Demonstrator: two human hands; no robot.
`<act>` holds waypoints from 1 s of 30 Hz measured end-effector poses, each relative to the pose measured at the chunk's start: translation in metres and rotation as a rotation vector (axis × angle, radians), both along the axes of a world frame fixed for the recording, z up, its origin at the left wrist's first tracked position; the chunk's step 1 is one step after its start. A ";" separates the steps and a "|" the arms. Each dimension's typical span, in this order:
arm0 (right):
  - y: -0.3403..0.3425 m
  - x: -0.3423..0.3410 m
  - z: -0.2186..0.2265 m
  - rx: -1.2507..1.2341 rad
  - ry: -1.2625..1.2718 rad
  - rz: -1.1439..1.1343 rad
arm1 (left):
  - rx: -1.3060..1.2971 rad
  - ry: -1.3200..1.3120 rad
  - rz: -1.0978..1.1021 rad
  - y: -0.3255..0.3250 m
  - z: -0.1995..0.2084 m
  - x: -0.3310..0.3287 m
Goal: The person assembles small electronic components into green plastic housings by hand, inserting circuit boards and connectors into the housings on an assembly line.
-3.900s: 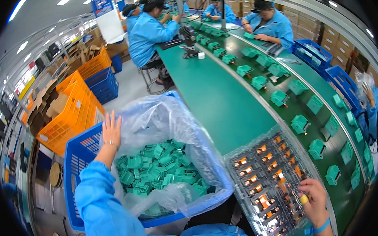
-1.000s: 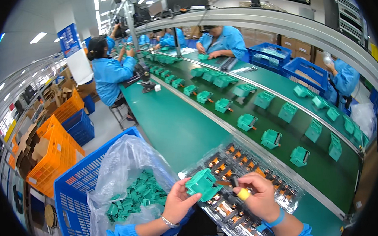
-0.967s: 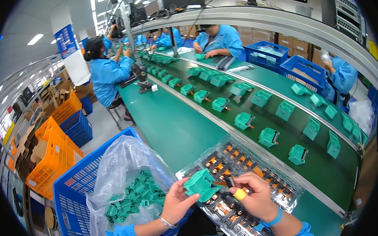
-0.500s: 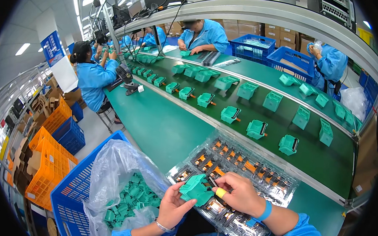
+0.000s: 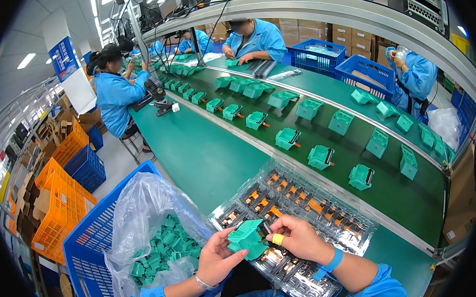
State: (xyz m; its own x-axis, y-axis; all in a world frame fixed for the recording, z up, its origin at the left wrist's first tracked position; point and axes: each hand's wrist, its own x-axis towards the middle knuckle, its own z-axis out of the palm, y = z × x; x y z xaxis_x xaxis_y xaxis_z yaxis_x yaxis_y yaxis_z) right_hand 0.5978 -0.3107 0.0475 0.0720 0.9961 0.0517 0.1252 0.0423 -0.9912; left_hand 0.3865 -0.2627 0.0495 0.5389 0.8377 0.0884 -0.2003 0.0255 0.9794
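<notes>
Dark green belt (image 5: pixel 394 202): near row of green housings (image 5: pixel 318 156) already bears dark strips (image 5: pixel 330 156), orange tabs (image 5: pixel 297 145) on several. Blue crate (image 5: pixel 86 237), at left: many loose green pieces (image 5: pixel 169 247) remain. Clear tray (image 5: pixel 363 237): rows of dark-and-orange parts (image 5: pixel 314 206) remain. Left hand (image 5: pixel 216 260): half-curled, gripping held housing (image 5: pixel 247 236) above tray's near-left part. Right hand (image 5: pixel 300 240): nearly closed, apparently pinching thin dark piece (image 5: pixel 266 228) at held housing's right side; whether seated, cannot tell.

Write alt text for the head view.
The left hand holds a green plastic housing; the right hand holds a slim dark part at its edge, above a clear plastic tray of orange-black parts. Left, a blue plastic crate holds green pieces.
</notes>
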 end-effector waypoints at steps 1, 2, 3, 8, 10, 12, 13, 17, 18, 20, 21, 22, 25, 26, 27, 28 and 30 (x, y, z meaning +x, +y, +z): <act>0.001 0.001 0.000 0.054 -0.043 0.011 | -0.001 0.001 -0.001 -0.001 0.002 0.001; 0.001 0.001 0.000 0.109 -0.086 0.022 | -0.010 -0.005 -0.005 -0.002 0.005 0.001; 0.001 0.001 -0.002 0.108 -0.086 0.021 | -0.019 -0.010 -0.010 -0.003 0.006 0.002; -0.001 0.000 -0.002 -0.053 -0.011 0.048 | -0.021 -0.002 0.001 -0.005 0.003 0.002; -0.002 -0.002 -0.002 -0.026 0.034 0.037 | -0.011 0.007 -0.002 -0.007 0.002 0.002; -0.003 -0.002 -0.001 0.001 0.078 0.025 | -0.003 -0.007 -0.013 -0.008 0.001 0.002; -0.004 0.000 -0.001 -0.021 0.019 0.056 | -0.004 -0.006 -0.016 -0.009 0.002 0.002; -0.004 0.005 0.005 -0.121 -0.128 0.137 | -0.020 0.026 -0.022 -0.013 0.006 0.001; -0.005 0.004 0.004 -0.123 -0.128 0.136 | -0.035 0.038 -0.028 -0.013 0.007 0.001; -0.005 0.004 0.001 -0.136 -0.017 0.134 | -0.053 0.010 -0.031 -0.012 0.005 0.001; -0.006 0.004 0.000 -0.137 -0.018 0.133 | -0.070 -0.017 -0.032 -0.012 0.004 0.002; -0.006 0.004 -0.002 -0.120 -0.019 0.124 | -0.069 -0.018 -0.036 -0.012 0.003 0.002; -0.009 0.004 0.002 -0.092 -0.016 0.101 | -0.079 -0.015 -0.027 -0.013 0.001 0.003; -0.012 0.004 0.006 -0.083 -0.011 0.091 | -0.067 -0.022 -0.052 -0.014 0.000 0.003; -0.017 0.003 0.013 -0.084 -0.016 0.079 | -0.056 -0.031 -0.078 -0.014 -0.001 0.004; -0.023 0.003 0.024 0.163 -0.206 0.029 | -0.058 -0.036 -0.088 -0.015 0.000 0.005; -0.032 0.010 0.037 0.402 -0.409 -0.034 | 0.054 -0.248 -0.146 -0.018 0.003 0.007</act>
